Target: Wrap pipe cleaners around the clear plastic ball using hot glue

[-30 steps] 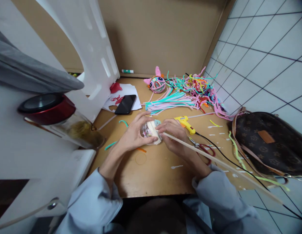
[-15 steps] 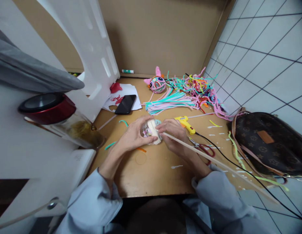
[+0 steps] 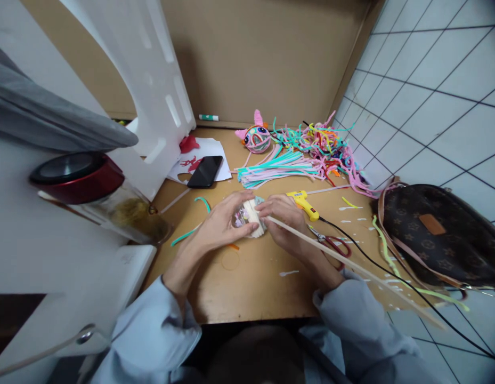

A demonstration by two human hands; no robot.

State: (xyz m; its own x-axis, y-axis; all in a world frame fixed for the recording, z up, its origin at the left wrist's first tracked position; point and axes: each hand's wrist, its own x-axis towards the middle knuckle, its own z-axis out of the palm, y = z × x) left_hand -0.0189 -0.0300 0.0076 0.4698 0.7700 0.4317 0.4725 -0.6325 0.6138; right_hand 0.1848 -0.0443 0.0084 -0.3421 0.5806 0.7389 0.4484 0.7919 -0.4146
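Observation:
Low over the table, my left hand (image 3: 221, 221) curls around a small clear ball (image 3: 241, 215) with colourful bits showing inside. Cream fuzzy strips band the ball's middle, and its right side looks pale green. My right hand (image 3: 285, 216) presses against that side, pinching a long cream pipe cleaner (image 3: 351, 262). Its free length slants down to the right, past my forearm. Behind my right hand lies a yellow glue gun (image 3: 304, 204), and red-handled scissors (image 3: 333, 244) rest beside my wrist. The right fingertips are partly hidden.
A bundle of pastel pipe cleaners (image 3: 279, 169) lies behind the hands, near a decorated ball with pink ears (image 3: 257, 138) and a tangled heap (image 3: 327, 138). A black phone (image 3: 206, 171) rests on paper. A glass bottle (image 3: 111, 197) stands left, a brown bag (image 3: 443, 234) right.
The free end of the cream pipe cleaner has shifted slightly up and left. Both hands keep nearly the same place and hold on the ball.

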